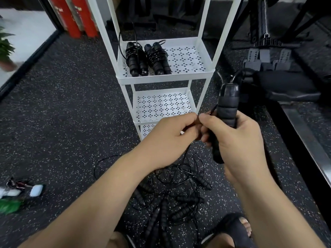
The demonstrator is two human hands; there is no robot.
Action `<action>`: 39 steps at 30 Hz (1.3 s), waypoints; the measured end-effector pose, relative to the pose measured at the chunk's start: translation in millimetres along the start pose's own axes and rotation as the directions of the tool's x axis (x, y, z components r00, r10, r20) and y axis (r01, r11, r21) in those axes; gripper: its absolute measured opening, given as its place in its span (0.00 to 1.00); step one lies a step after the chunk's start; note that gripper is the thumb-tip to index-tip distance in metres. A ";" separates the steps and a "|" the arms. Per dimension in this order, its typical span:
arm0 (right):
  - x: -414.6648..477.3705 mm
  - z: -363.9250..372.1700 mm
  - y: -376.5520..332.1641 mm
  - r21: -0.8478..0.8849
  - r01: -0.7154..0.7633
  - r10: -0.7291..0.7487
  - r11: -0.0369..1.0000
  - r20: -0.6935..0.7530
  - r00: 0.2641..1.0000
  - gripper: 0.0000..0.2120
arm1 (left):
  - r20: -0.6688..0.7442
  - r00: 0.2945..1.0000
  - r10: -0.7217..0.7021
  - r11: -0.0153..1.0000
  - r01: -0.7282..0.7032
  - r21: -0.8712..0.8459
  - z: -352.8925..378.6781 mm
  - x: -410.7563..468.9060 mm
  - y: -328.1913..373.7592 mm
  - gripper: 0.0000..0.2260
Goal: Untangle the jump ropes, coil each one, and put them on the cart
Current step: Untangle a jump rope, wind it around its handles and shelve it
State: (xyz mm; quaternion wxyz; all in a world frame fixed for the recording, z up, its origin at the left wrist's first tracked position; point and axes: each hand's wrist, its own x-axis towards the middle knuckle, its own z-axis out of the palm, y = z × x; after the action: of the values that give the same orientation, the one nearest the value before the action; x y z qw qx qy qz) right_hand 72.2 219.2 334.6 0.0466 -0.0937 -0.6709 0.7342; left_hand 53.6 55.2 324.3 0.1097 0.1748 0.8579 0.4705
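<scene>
- Head view: a person crouches on a speckled gym floor [62,113] in front of a white cart [161,78], partway through sorting jump ropes.
- The right hand [238,133] has its fingers curled round a black foam handle [227,106], held upright just in front of the cart's lower tiers. Whether a second handle is bundled against it cannot be told.
- The left hand [172,135] pinches a thin black cord [213,110] between thumb and fingers, right against the right hand's fingertips.
- Done so far: two coiled ropes [136,59] lie side by side on the left half of the cart's upper visible shelf. Each has its cord wound round paired handles, and the right half of that shelf has room beside them.
- Left to do: a tangled heap [179,194] of handles and looping cord lies on the floor directly below the hands, near a sandalled foot [234,228]. It is too knotted to count, though several handles show.
- By this evidence the job looks less than half finished. The rope in hand appears to be the third and needs winding and shelving before the heap is tackled.
- Red cylinders [75,17] stand behind the cart to the left.
</scene>
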 end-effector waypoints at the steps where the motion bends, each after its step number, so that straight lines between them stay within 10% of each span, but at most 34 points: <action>1: -1.3 1.1 -1.0 0.005 -0.003 0.003 1.000 0.003 1.000 0.05 | 0.024 0.999 -0.025 1.000 0.025 -0.012 1.2 0.2 -1.7 0.09; 11: 2.1 -17.6 -30.6 0.364 0.089 -0.057 0.927 -0.098 0.994 0.04 | 0.090 0.991 -0.095 0.995 0.092 0.043 1.3 5.2 -11.7 0.06; 27: -1.1 -2.5 1.0 0.030 -0.131 0.131 0.991 0.001 0.991 0.08 | 0.046 0.998 -0.034 0.999 0.035 -0.034 13.8 -7.9 -6.1 0.07; 39: 12.2 -26.5 -14.8 0.450 -0.136 0.154 0.883 -0.003 0.988 0.08 | 0.085 0.994 -0.064 0.997 0.061 0.039 16.8 -3.0 -6.5 0.08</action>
State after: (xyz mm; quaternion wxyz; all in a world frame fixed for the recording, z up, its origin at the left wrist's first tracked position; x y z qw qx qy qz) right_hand 64.8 248.8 346.2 0.0248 -0.1444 -0.4738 0.8683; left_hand 60.9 63.7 309.9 0.1583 0.1699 0.8659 0.4430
